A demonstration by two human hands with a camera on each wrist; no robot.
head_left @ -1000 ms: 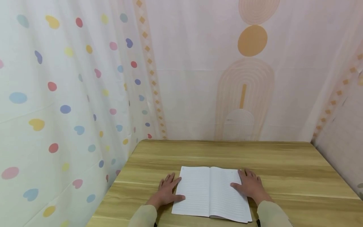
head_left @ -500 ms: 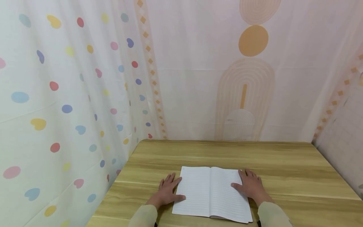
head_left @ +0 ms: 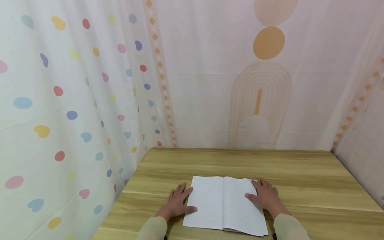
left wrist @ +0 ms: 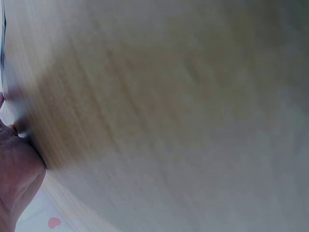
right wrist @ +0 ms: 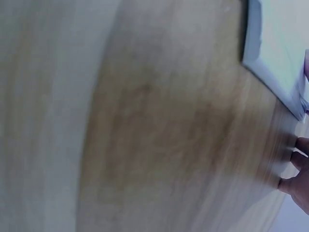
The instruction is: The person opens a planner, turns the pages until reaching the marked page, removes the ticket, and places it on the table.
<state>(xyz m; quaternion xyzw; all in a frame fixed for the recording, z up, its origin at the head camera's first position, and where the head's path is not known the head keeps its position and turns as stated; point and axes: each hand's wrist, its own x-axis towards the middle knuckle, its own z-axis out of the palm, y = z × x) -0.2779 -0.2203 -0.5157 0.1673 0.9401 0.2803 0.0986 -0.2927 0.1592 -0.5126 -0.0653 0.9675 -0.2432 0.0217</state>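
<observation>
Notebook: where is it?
Head view, lower centre: the open notebook lies on the table between the left hand and right hand, each touching an outer edge.

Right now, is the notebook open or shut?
Open: the notebook lies spread on the table, lined pages showing either side of its fold, left hand at one edge and right hand at the other.
</observation>
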